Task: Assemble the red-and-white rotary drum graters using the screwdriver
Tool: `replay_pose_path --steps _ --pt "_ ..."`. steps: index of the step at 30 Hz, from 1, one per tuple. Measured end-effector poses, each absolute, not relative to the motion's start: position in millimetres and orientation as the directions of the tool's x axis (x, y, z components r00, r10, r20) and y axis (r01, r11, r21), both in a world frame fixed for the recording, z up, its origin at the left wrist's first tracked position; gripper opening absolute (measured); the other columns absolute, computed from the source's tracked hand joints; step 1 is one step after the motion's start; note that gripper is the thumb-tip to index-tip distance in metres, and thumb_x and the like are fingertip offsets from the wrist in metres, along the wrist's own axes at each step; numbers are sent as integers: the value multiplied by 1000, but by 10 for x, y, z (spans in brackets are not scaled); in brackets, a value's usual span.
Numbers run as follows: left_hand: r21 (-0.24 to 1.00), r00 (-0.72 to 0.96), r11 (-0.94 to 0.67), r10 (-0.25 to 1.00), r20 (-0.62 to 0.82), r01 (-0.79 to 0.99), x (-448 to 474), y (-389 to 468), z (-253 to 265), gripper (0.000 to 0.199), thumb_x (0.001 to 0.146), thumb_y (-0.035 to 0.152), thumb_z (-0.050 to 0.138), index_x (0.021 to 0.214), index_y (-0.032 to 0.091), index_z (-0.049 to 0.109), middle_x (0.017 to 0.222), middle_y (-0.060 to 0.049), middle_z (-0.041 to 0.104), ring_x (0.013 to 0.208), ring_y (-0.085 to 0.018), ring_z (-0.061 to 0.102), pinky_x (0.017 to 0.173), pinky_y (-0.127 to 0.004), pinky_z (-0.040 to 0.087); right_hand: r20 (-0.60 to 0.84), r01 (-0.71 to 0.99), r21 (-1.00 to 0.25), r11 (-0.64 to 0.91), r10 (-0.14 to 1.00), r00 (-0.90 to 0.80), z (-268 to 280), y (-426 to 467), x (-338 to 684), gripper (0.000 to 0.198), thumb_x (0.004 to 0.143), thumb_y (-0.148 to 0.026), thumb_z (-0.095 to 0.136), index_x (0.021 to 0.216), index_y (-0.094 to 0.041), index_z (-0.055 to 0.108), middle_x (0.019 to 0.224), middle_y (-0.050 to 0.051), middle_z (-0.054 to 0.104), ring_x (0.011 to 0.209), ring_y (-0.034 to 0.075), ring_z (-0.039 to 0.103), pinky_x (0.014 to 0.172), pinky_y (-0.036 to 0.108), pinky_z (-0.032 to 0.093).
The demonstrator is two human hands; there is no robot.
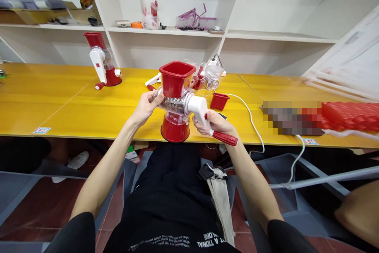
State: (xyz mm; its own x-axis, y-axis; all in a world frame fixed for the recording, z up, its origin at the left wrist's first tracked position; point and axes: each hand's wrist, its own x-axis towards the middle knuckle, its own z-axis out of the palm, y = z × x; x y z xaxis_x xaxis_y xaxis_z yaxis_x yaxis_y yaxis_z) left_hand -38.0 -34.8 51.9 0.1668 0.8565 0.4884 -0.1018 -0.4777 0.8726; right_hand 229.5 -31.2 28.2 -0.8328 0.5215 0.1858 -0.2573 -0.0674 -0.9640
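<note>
A red and clear rotary grater (175, 81) stands upright at the front edge of the yellow table, straight in front of me. Its square red hopper is on top, a metal drum shows through the clear housing, and a round red base is below. My left hand (148, 105) grips the left end of the clear housing, thumb in front. On the other side, my right hand (217, 122) is closed around the white crank arm (199, 107), whose red handle (225, 137) points down and right. Parts of the right fingers are hidden behind the crank.
A second rotary grater (102, 61) stands at the back left. Clear plastic parts (211, 75), a small red cup (219, 101) and a white cable (250, 115) lie to the right. Red wrapped material (349, 117) is farther right. White shelves (166, 31) stand behind.
</note>
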Motion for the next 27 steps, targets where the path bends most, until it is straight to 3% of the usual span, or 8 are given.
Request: replay_pose_path --steps 5,13,16,19,21,24,27 --pt "883 164 -460 867 470 -95 -372 -351 516 57 73 68 73 91 14 72 87 -7 76 79 -19 71 76 -31 56 226 -264 -965 5 532 -816 284 -329 2328 49 81 -59 72 94 -16 52 66 -2 51 50 7 41 44 20 34" --pt "881 154 -465 867 473 -86 -375 -349 510 58 73 68 72 92 14 71 87 -7 76 81 -20 71 78 -32 56 224 -160 -974 163 556 -800 312 -293 2301 61 80 -74 62 97 -17 49 63 -4 47 49 8 40 45 22 34" --pt "879 156 -469 865 477 -89 -380 -334 496 57 74 69 72 92 14 71 86 -6 76 79 -19 70 78 -32 56 171 -32 -969 246 572 -802 415 -299 2382 60 83 -74 58 96 -16 51 68 0 56 57 12 52 56 26 42" --pt "879 157 -468 865 477 -92 -384 -324 488 56 75 68 71 92 15 72 86 -6 76 78 -18 70 78 -31 56 96 123 -941 314 599 -795 585 -372 2531 47 88 -59 63 103 -15 53 86 5 65 77 16 62 73 28 47" --pt "882 162 -465 867 470 -74 -388 -323 489 57 76 69 70 91 14 72 85 -6 75 79 -18 70 77 -30 55 23 290 -864 410 610 -792 703 -460 2627 44 85 -52 68 106 -15 54 93 6 65 83 18 61 76 29 46" --pt "885 169 -462 870 464 -50 -397 -332 501 58 76 70 69 89 14 71 84 -7 75 77 -18 69 75 -30 55 -133 601 -570 560 659 -740 808 -600 2702 39 87 -51 63 102 -17 52 87 5 62 74 16 56 68 27 43" --pt "882 165 -469 867 470 -51 -414 -348 526 54 77 66 71 87 14 71 83 -6 75 75 -16 68 73 -28 54 -207 726 -393 564 715 -667 794 -685 2688 23 88 -39 57 92 -19 46 77 2 55 61 14 49 59 27 39"
